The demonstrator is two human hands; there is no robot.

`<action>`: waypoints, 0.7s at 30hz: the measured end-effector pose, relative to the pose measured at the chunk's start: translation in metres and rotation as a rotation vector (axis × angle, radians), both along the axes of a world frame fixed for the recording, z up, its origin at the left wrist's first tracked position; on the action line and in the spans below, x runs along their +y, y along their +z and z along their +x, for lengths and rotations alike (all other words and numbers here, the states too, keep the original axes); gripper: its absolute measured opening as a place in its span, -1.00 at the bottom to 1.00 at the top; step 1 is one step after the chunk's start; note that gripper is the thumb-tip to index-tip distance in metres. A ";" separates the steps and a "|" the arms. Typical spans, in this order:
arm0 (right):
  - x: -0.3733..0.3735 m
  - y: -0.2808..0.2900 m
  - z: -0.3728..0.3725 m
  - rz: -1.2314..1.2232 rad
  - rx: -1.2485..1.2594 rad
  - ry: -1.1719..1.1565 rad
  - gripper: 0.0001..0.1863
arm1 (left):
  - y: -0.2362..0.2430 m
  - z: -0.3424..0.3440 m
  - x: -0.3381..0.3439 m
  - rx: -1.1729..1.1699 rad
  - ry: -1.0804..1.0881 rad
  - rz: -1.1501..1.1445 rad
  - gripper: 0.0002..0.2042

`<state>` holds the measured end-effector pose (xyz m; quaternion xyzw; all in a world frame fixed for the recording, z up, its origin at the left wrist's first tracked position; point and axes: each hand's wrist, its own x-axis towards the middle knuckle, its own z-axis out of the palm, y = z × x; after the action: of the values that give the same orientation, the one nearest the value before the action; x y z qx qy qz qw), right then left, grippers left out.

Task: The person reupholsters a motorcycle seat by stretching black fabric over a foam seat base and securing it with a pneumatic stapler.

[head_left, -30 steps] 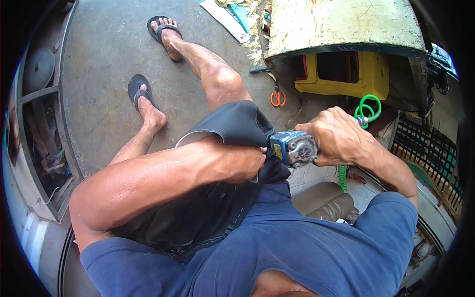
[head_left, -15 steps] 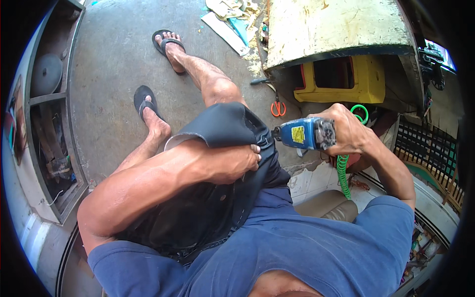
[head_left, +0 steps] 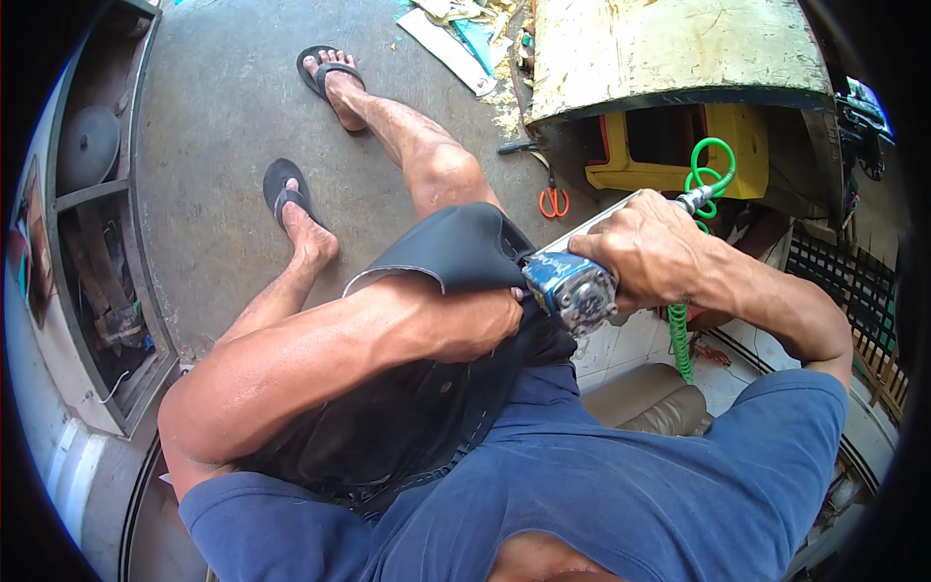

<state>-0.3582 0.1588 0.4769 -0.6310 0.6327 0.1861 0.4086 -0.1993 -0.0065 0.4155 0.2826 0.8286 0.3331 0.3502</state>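
Observation:
A black leather-like cover (head_left: 441,247) lies over my lap, its cut pale edge curling up over my left forearm. My left hand (head_left: 470,320) is closed on the cover's folded edge, and part of its fingers is hidden in the black material. Wrapped round a blue pneumatic staple gun (head_left: 574,291) is my right hand (head_left: 655,247). The gun's nose meets the cover just beyond my left fingers; whether it presses on it I cannot tell. A green coiled air hose (head_left: 681,349) runs from the metal fitting at the gun's rear.
Orange-handled scissors (head_left: 554,202) lie on the grey floor (head_left: 213,126) beside a dark-handled tool (head_left: 517,147). A worn cream bench (head_left: 669,48) with a yellow frame (head_left: 747,160) under it stands at right. Scraps (head_left: 470,39) lie beyond; an open cabinet (head_left: 92,194) stands left.
My right hand has brought the staple gun left and tilted it, so its nose has come to the cover near my left fingers. The hose has shifted with it; my left hand keeps its hold.

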 end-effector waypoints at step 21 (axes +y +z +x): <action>0.061 0.017 0.048 -0.267 -0.006 -0.474 -0.67 | -0.011 -0.006 0.010 0.219 -0.055 -0.049 -0.83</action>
<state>-0.3099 0.2197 0.4936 -0.5141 0.7804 -0.0016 0.3559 -0.2057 0.0040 0.4043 0.3313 0.8617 0.2699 0.2735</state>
